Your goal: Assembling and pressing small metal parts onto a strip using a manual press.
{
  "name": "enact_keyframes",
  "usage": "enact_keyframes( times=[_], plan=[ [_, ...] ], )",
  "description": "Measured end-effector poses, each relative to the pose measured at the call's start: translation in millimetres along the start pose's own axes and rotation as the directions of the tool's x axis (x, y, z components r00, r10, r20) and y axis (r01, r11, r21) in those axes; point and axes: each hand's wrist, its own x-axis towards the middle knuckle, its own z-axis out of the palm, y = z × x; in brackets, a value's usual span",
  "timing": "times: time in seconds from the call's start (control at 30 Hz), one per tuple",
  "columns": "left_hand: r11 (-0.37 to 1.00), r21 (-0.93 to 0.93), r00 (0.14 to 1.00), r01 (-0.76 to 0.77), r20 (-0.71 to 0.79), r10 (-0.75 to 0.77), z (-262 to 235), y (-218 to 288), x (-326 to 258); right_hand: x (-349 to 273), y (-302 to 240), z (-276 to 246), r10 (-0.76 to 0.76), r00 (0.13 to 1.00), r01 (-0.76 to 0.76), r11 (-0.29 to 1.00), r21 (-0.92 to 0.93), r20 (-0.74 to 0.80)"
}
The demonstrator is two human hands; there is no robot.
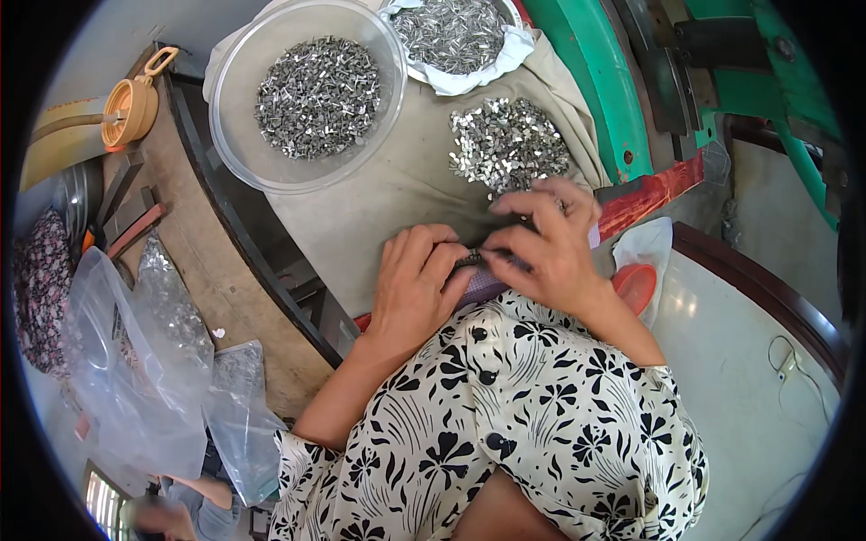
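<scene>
My left hand [415, 279] is closed in a pinch at the near edge of the cloth-covered work surface, its fingertips on a small dark metal piece [471, 257]. My right hand [550, 248] is bent over the piece from the other side. Its thumb and forefinger come together at the piece's right end, while the other fingers are raised and slightly blurred; whatever lies between its fingertips is too small to make out. Just beyond my right hand is a loose heap of small shiny metal parts [507, 144].
A clear plastic basin [236, 149] of small dark metal parts stands at the far left of the cloth [406, 162]. Behind the heap sits a lined bowl [487, 81] of slim metal pieces. Green machinery [586, 72] borders the right; plastic bags [135, 361] lie on the left bench.
</scene>
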Motion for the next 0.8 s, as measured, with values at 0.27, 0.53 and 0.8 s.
enact_keyframes(
  times=[0.27,0.53,0.8],
  plan=[
    [1.000,0.016,1.000,0.005,0.001,-0.005,0.2,0.8,-0.5,16.4,15.4,3.2,0.031,0.995,-0.036,0.998,-0.048,-0.100],
    [1.000,0.023,1.000,-0.011,-0.014,0.011,1.8,2.5,1.1,45.4,15.9,9.6,-0.042,0.999,0.039,0.994,-0.103,-0.018],
    [0.994,0.105,1.000,-0.018,0.002,0.018,5.0,5.9,6.6,39.6,18.7,6.8,0.010,1.000,-0.010,0.999,-0.043,-0.002]
  ],
)
